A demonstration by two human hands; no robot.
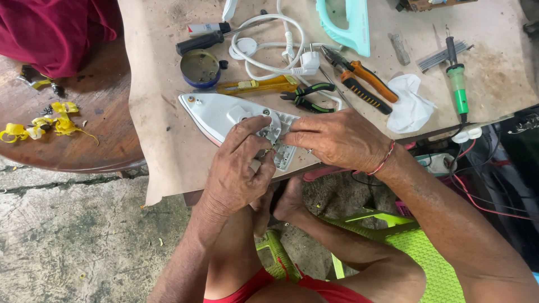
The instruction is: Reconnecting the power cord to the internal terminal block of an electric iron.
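Near the tabletop's (168, 151) front edge lies a white iron base (216, 115), tip pointing left. The left hand (238, 168) pinches its rear end with curled fingers (252, 128), and the right hand (337, 137) meets it there, fingers narrowed on the same part. Orange-handled pliers (368, 84) lie behind, apart.

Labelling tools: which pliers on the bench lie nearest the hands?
The green-and-black-handled pliers, just above the right hand. The orange-handled pliers lie farther up the bench.

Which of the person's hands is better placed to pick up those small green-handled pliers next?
Probably the right hand: the green-handled pliers lie just beyond its knuckles, while the left hand sits nearer the person, fingers pressed on the white iron base.
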